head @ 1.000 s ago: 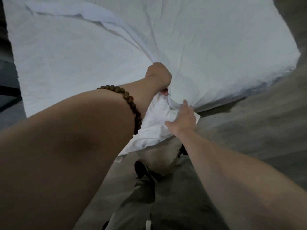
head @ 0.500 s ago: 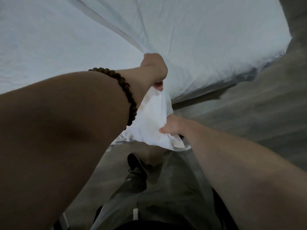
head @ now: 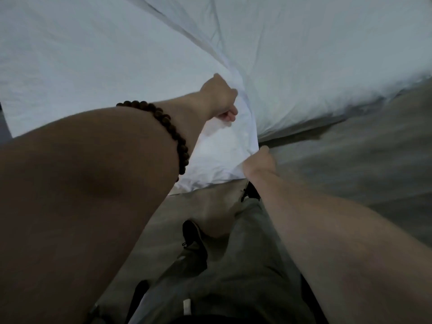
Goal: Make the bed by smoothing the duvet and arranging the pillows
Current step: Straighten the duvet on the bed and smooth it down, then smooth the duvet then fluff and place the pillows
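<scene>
A white duvet (head: pixel 304 54) covers the bed and fills the upper part of the head view. One corner of it hangs over the bed's near corner. My left hand (head: pixel 219 97), with a brown bead bracelet on its wrist, grips a fold of the duvet at that corner, fingers curled under the cloth. My right hand (head: pixel 258 161) grips the hanging corner's edge lower down and to the right. A long crease runs from my left hand up across the duvet. No pillow is in sight.
Grey floor (head: pixel 362 160) lies to the right of the bed and below it. My legs in grey trousers (head: pixel 233 265) and dark shoes (head: pixel 194 237) stand close to the bed's corner. A dark gap shows under the bed's right edge.
My right hand went from resting flat on the hanging corner to gripping its edge, and moved right. The left hand keeps its grip, and the view has moved closer to the bed.
</scene>
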Motion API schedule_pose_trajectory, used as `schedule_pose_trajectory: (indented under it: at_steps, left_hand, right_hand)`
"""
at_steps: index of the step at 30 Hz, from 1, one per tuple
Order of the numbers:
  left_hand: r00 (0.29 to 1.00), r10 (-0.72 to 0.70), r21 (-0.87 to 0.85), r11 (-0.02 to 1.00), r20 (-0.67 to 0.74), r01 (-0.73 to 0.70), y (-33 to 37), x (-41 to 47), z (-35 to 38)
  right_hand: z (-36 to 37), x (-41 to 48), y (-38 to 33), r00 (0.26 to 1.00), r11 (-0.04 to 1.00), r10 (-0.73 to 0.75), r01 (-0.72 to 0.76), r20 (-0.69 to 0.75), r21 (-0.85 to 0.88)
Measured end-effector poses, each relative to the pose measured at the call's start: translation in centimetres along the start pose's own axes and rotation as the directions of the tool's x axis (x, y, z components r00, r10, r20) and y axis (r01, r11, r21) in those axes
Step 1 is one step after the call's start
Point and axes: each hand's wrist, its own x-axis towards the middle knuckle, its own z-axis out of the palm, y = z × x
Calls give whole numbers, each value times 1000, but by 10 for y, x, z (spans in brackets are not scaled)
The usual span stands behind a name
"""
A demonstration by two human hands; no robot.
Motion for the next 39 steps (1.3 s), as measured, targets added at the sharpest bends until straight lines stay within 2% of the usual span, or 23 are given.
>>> schedule_pose_trajectory:
  at_steps: [3,7,12,19,24,29,34,39]
  left_hand:
    - [998,-42,96,994,-48,46,-28,-28,-44]
    - [990,-99,196,974,-104,117,-82,-68,-109]
    - [981,-106,137,982,-165,129,-151,-124,-194]
    - [955,-68,-23,998,-288,64,-259,-198,-314]
    - [940,26,76,997,-341,0,-357,-242,-390]
    - [915,123,214,976,-384,-41,-450,-282,-460]
    - [901,139,193,979,-411,-63,-504,-301,-538]
    - [885,153,247,968,-439,-45,-550,-296,-626]
  right_hand:
    - [-6,-25,-25,999,996,-36,34,-20,-82]
    - [-14,-69,-73,986,964,-162,148,-45,-223]
    - [10,-137,-141,934,872,-344,356,97,-337]
    - [103,-251,-215,805,676,-560,582,198,-452]
    - [198,-317,-251,744,566,-636,631,206,-530]
    - [294,-377,-275,740,572,-649,628,177,-528]
    - [370,-416,-309,784,645,-610,578,120,-500]
    - [441,-431,-371,810,680,-583,527,61,-509]
